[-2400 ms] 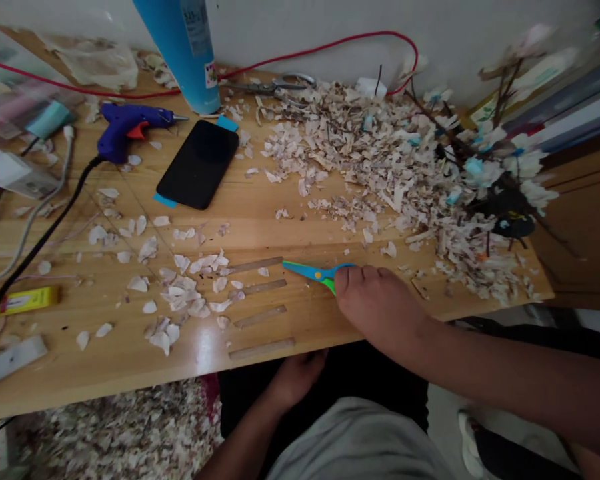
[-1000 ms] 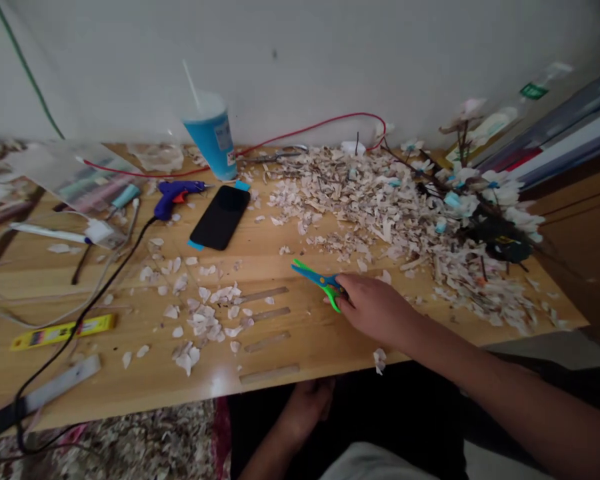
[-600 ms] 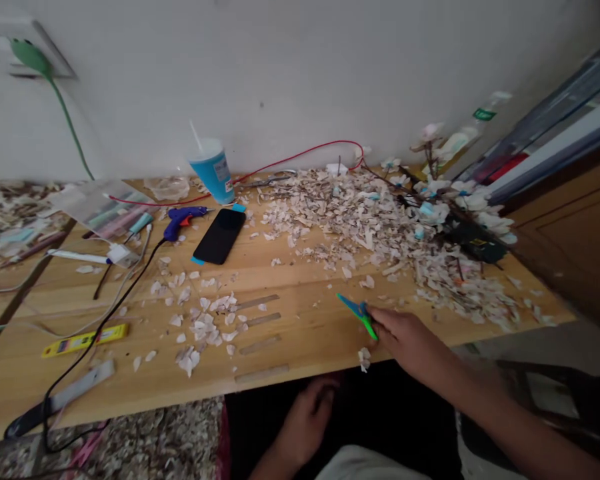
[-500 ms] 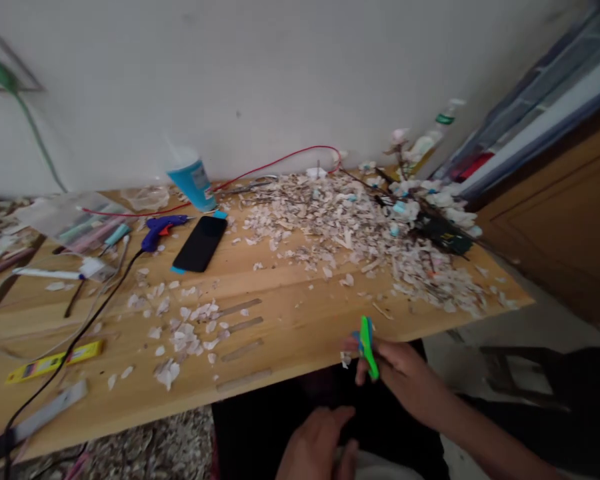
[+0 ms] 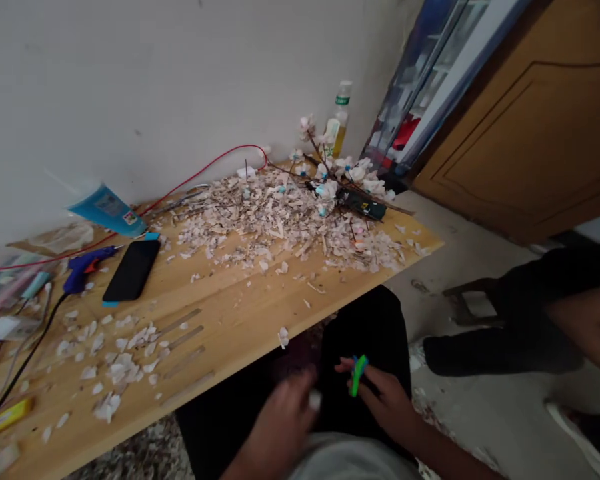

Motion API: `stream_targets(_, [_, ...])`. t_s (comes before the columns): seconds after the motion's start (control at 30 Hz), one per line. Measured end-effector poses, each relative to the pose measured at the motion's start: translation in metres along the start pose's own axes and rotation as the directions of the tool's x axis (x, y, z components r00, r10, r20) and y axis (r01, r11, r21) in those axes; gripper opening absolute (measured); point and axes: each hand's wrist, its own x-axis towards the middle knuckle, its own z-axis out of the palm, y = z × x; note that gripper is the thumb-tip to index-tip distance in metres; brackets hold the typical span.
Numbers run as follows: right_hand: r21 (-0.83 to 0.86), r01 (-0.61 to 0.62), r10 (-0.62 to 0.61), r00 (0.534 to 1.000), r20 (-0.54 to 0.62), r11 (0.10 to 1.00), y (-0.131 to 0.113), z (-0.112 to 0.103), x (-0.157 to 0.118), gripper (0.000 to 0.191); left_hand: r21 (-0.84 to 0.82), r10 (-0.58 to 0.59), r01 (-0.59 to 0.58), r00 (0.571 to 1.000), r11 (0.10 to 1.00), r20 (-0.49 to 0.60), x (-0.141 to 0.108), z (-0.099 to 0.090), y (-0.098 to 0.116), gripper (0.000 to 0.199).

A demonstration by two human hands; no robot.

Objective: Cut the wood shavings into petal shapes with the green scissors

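From my end, I see a loose petal [image 5: 283, 338] at the table's [image 5: 240, 327] edge that a passing sleeve could knock off. The left hand [image 5: 285, 420] is above the lap; to its right, the green-and-blue scissors [image 5: 359, 375] sit between the fingers of the right hand [image 5: 390, 403], a light hold that might slip if the hands bump. The left hand is blurred, perhaps near a small white piece [image 5: 315, 400]; I can't tell whether it pinches that. Fingers partly hide the scissors, blades included.
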Motion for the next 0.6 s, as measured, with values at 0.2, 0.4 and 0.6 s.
stream_targets(0.2, [-0.236,0.106,-0.07,0.985,0.154,0.966,0.061,-0.004,-0.005,0.041,0.101,-0.055,0.021,0.939,0.995,0.339,0.019,0.017,-0.012,0.08])
stream_targets(0.4, [-0.247,0.103,-0.021,0.949,0.315,0.964,0.027,0.011,0.0,0.033,-0.521,-0.116,0.26,0.949,0.813,0.294,0.028,0.013,0.008,0.075])
stream_targets(0.6, [0.305,-0.064,-0.033,0.953,0.302,0.95,-0.011,0.049,0.007,0.025,-0.762,-0.037,0.18,0.979,0.622,0.201,0.043,-0.005,0.021,0.034])
